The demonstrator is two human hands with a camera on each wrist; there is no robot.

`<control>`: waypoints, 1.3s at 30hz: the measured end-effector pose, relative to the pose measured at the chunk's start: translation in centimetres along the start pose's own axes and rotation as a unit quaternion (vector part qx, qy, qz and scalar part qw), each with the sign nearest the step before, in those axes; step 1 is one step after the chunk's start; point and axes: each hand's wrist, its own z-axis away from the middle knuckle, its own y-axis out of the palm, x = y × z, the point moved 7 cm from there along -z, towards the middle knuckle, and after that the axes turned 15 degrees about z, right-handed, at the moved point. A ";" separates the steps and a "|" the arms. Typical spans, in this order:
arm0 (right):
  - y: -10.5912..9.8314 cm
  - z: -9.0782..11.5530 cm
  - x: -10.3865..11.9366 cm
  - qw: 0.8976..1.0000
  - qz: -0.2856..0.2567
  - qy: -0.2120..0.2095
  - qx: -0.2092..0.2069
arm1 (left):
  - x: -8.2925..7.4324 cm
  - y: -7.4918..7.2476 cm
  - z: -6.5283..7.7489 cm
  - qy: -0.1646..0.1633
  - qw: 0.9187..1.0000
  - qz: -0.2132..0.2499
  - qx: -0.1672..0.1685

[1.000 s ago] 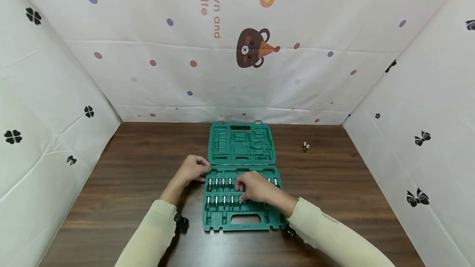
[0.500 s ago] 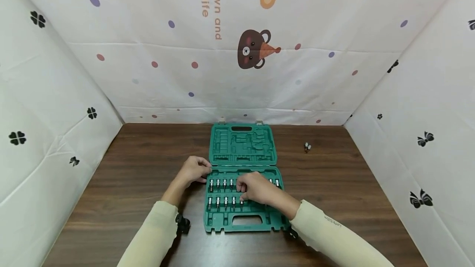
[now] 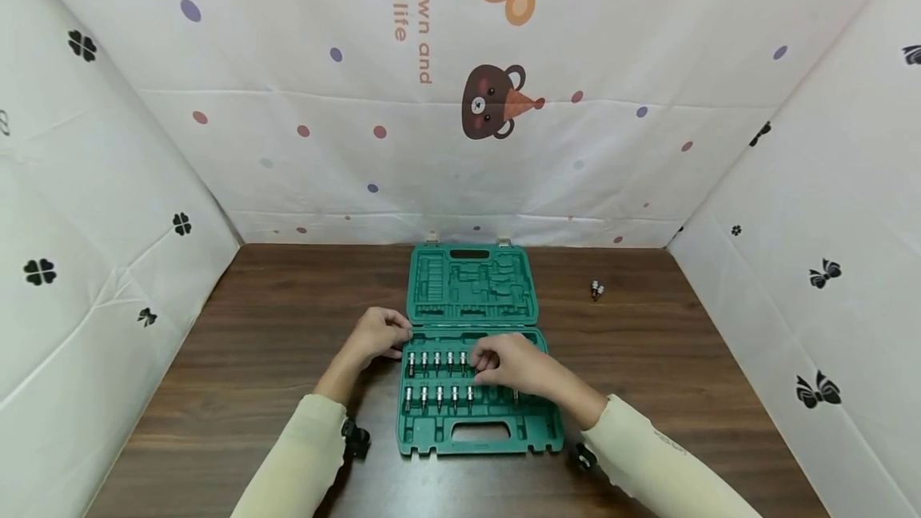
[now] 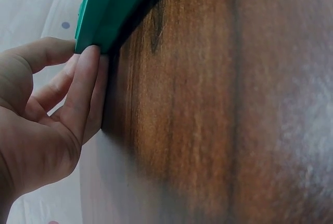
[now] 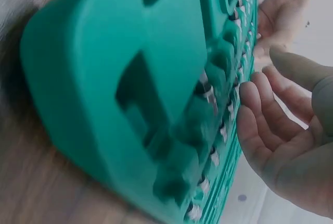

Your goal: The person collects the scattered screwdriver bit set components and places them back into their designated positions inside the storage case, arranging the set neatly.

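Note:
A green socket case (image 3: 424, 432) lies unfolded on the table, its moulded lid (image 3: 471, 286) away from me. Two rows of chrome bit sockets (image 3: 439, 398) sit in its near half. My left hand (image 3: 376, 334) pinches the case's left edge by the hinge; in the left wrist view, thumb and fingers meet on the green corner (image 4: 112, 15). Over the middle of the rows hovers my right hand (image 3: 514, 364), fingers bent loosely. The right wrist view shows its thumb and fingertips (image 5: 248, 96) apart, nothing visible between them. It hides part of the upper row.
Two small metal pieces (image 3: 596, 289) lie on the wooden table (image 3: 633, 366), right of the lid. White patterned cloth (image 3: 324, 158) stands behind the table and along both sides. A dark wrist camera (image 3: 356, 438) hangs beneath the left sleeve.
My right hand has shifted slightly right and opened a little, leaving the lower row and uncovering another bit socket in the upper row. My left hand stays on the case edge.

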 end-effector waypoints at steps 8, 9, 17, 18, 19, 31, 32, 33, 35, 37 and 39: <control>-1.7 1.2 -2.0 0.999 -0.018 0.016 -0.029 | 0.1 0.1 0.0 -0.004 1.000 0.007 0.002; -2.0 1.4 -2.3 0.999 -0.021 0.020 -0.034 | 0.1 0.1 0.0 -0.005 1.000 0.009 0.002; -3.8 2.6 -5.0 0.997 -0.024 0.051 -0.058 | 0.2 0.1 -0.1 -0.005 1.000 0.012 -0.002; -4.0 2.8 -5.3 0.996 -0.026 0.053 -0.060 | 0.2 0.1 -0.1 -0.006 1.000 0.012 -0.002; -4.1 2.9 -5.7 0.996 -0.026 0.055 -0.064 | 0.2 0.1 -0.1 -0.006 1.000 0.011 -0.002; -7.3 4.7 -11.2 0.979 0.006 0.114 -0.172 | 0.4 0.1 0.0 -0.006 1.000 0.010 -0.004; -7.5 4.8 -11.8 0.976 0.008 0.123 -0.179 | 0.4 0.1 0.0 -0.007 1.000 0.011 -0.003; -7.7 4.9 -12.4 0.974 0.009 0.131 -0.187 | 0.4 0.1 0.0 -0.008 1.000 0.012 -0.003; -8.1 5.2 -13.4 0.969 0.015 0.144 -0.199 | 0.4 0.1 0.0 -0.009 1.000 0.012 -0.003; -8.5 5.4 -14.3 0.965 0.015 0.154 -0.212 | 0.3 0.1 0.0 -0.009 1.000 0.012 -0.003; -8.8 5.8 -15.2 0.961 0.016 0.164 -0.223 | 0.3 0.0 0.0 -0.008 1.000 0.011 -0.003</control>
